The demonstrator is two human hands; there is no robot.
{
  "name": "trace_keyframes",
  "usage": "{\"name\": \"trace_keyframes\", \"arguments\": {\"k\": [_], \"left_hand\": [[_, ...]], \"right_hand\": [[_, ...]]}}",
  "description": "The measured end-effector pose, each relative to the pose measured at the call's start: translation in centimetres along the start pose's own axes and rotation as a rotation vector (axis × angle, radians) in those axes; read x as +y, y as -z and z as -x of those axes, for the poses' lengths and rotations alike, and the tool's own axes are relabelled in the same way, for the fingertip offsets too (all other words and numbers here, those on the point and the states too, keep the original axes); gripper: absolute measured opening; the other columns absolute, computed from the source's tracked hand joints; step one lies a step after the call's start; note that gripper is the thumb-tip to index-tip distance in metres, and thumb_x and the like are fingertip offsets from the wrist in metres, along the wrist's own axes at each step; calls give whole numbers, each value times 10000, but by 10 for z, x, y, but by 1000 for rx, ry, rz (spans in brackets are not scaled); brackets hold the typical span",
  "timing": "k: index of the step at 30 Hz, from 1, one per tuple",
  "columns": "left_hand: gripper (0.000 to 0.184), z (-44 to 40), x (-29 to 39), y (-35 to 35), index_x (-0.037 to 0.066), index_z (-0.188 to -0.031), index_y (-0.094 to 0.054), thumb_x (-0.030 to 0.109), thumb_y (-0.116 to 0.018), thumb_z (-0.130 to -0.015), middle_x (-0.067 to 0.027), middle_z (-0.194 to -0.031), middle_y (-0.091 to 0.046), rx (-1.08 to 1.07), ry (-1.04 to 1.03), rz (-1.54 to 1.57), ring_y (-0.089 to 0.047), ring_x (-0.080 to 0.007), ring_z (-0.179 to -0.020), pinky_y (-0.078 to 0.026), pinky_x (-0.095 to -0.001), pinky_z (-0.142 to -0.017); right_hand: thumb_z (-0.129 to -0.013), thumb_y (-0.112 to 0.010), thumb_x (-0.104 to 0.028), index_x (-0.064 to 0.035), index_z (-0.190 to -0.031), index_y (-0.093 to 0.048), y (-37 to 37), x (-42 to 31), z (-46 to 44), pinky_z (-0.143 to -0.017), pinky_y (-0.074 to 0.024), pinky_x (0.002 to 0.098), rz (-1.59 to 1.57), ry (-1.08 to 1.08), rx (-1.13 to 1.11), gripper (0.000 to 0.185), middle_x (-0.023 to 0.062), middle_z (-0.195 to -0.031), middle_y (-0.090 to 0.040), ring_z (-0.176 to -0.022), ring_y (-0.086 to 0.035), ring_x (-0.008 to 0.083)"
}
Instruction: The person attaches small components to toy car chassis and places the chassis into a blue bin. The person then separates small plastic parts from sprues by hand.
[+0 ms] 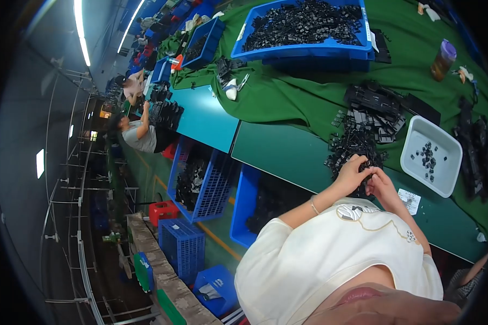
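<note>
My left hand (352,176) and my right hand (381,187) meet at the near edge of a heap of small black plastic parts (352,146). Fingers of both hands are bent together, and whatever is between them is too small to make out. Beyond the heap lie larger black parts (374,103) stacked on green cloth. To the right of my hands stands a pale grey tray (454,172) with several small black pieces inside. A white paper label (409,201) lies beside my right forearm.
A large blue bin (309,53) full of black parts stands at the back. Long black parts (474,151) lie at the far right, near a purple-lidded bottle (443,59). Blue crates (200,184) stand below the table's edge. Two people (141,135) work at the left.
</note>
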State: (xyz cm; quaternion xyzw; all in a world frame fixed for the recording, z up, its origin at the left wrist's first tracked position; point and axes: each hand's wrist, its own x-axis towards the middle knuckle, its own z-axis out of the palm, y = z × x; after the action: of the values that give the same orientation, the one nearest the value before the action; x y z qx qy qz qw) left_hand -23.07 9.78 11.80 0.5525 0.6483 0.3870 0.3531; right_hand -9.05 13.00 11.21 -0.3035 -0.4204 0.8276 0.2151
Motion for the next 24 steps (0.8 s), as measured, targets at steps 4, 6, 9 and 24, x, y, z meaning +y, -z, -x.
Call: {"name": "trace_keyframes", "arguments": {"k": [4, 6, 9, 24], "left_hand": [[178, 10, 13, 1, 30, -832, -488, 197, -523, -779, 3, -610, -434, -91, 419, 393, -433, -59, -480, -327, -188, -381], [179, 12, 25, 13, 60, -782, -482, 236, -503, -799, 18, -587, -432, -189, 502, 641, -404, -37, -480, -294, -171, -382], [204, 18, 10, 10, 75, -737, -470, 263, -481, -816, 14, -609, -467, -211, 579, 1128, -385, -45, -458, -290, -175, -403], [146, -19, 26, 78, 66, -804, -464, 210, -464, -828, -46, -757, -513, 208, 304, 968, -404, -82, -505, -316, -205, -428]], "right_hand": [[-815, -449, -140, -10, -932, -450, 0, 17, -1, -561, -384, 244, 550, 157, 75, 176, 58, -730, -514, -608, -482, 117], [-816, -443, -129, 5, -894, -457, -4, 17, -1, -569, -392, 253, 606, 271, 96, 156, 75, -716, -531, -621, -501, 135], [-814, -440, -121, 11, -809, -480, -11, 5, 4, -560, -394, 264, 598, 314, 80, 139, 79, -657, -535, -599, -512, 164], [-804, -479, -224, -78, -930, -469, -19, -31, -35, -489, -317, 185, 34, 12, -71, 193, -26, -669, -430, -556, -377, 56]]}}
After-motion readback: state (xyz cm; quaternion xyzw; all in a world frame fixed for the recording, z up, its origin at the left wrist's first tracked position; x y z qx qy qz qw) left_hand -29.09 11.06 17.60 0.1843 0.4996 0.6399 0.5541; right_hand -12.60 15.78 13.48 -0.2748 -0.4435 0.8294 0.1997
